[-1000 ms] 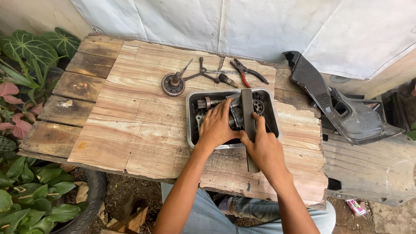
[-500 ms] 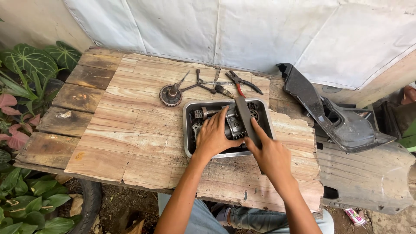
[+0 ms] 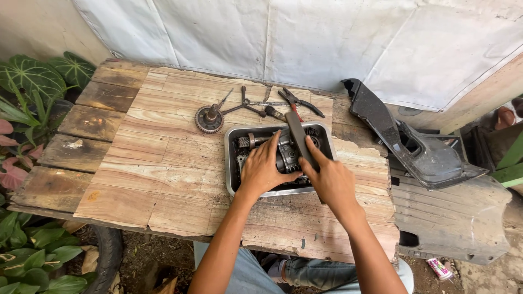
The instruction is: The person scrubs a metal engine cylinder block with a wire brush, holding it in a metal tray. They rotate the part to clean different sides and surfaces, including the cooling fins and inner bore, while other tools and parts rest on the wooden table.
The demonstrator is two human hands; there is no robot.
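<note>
Two bare hands work over a metal tray (image 3: 231, 163) set right of centre on a weathered wooden counter (image 3: 136, 158). Inside the tray lies a greasy metal gear assembly (image 3: 286, 155) with a splined shaft end pointing left. The left hand (image 3: 264, 169) lies across the assembly, fingers spread and draped over it rather than closed. The right hand (image 3: 329, 179) has its grip pinching a flat dark bar (image 3: 299, 139), forefinger laid along it; the bar slants from the tray's far edge back toward the near right, crossing over the assembly. Just beyond the tray on the counter lie a toothed gear (image 3: 209, 118), some small hand tools and red-handled pliers (image 3: 299, 103). A black plastic panel (image 3: 414, 147) rests at the right edge, and leafy plants (image 3: 30, 81) crowd the left.
</note>
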